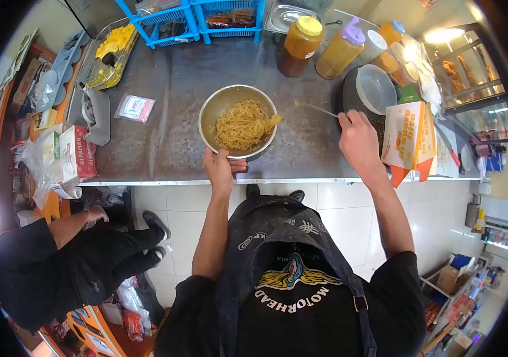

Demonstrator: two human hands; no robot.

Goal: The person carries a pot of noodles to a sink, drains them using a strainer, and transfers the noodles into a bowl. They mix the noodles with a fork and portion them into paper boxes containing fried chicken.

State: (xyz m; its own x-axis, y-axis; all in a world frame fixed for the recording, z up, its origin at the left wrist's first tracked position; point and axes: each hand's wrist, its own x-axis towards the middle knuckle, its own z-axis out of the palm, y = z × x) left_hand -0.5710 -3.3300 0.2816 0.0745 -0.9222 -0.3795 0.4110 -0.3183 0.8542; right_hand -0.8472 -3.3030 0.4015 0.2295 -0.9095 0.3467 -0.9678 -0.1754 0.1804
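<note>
A metal mixing bowl (205, 135) of brown noodles (243, 126) stands on the dark worktop. My left hand (222, 171) grips its near rim, thumb on top and fingers around the outside. To the right of the bowl, my right hand (358, 138) is closed on a thin utensil (319, 109). This points left toward the bowl, apart from it, and its tip is too small to tell its kind. A printed orange and white takeaway box (405, 140) stands open just right of that hand, beside a clear plastic tub (377, 89).
Sauce bottles (301, 47) and blue baskets (227, 21) line the back. At left are a yellow food tray (114, 53), a small packet (135, 108), a grey dispenser (94, 116) and a red box (78, 153). A co-worker (69, 268) stands at left. A red-handled knife (451, 149) lies right.
</note>
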